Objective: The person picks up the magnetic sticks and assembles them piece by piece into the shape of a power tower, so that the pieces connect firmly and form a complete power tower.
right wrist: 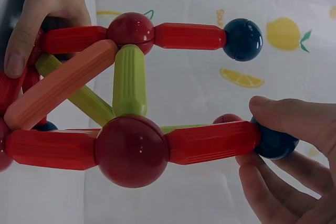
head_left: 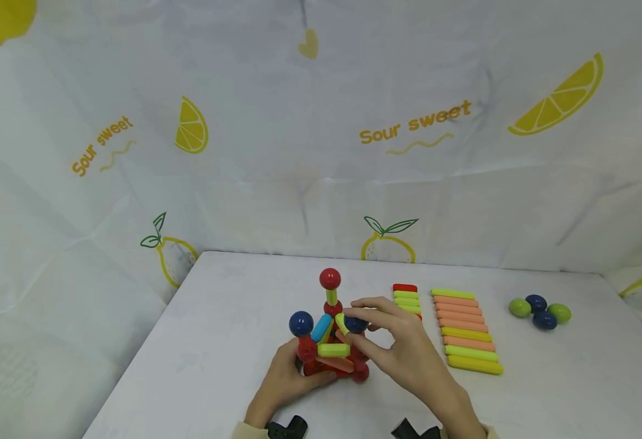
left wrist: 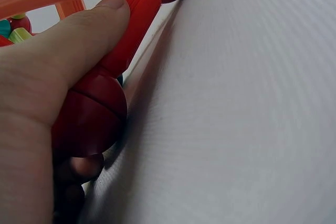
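A ball-and-stick toy frame [head_left: 334, 350] of red balls and coloured sticks stands near the table's middle. My left hand [head_left: 288, 378] holds its base from the left. In the left wrist view, the thumb lies on a red stick [left wrist: 139, 22] beside a red ball [left wrist: 94, 116]; the other fingers are mostly hidden. At the upper right of the frame, my right hand [head_left: 405, 338] pinches a blue ball [right wrist: 274, 139] at the end of a red stick [right wrist: 215, 142]. Another blue ball [head_left: 301, 324] tops the left corner, and a red ball [head_left: 330, 278] tops the back one.
Right of the frame lies a short row of sticks [head_left: 406, 295], partly behind the right hand. Beyond it is a longer row of orange, yellow and green sticks [head_left: 463, 323]. Several green and blue balls [head_left: 544, 321] cluster farther right. A printed white cloth [head_left: 277, 213] hangs behind the table.
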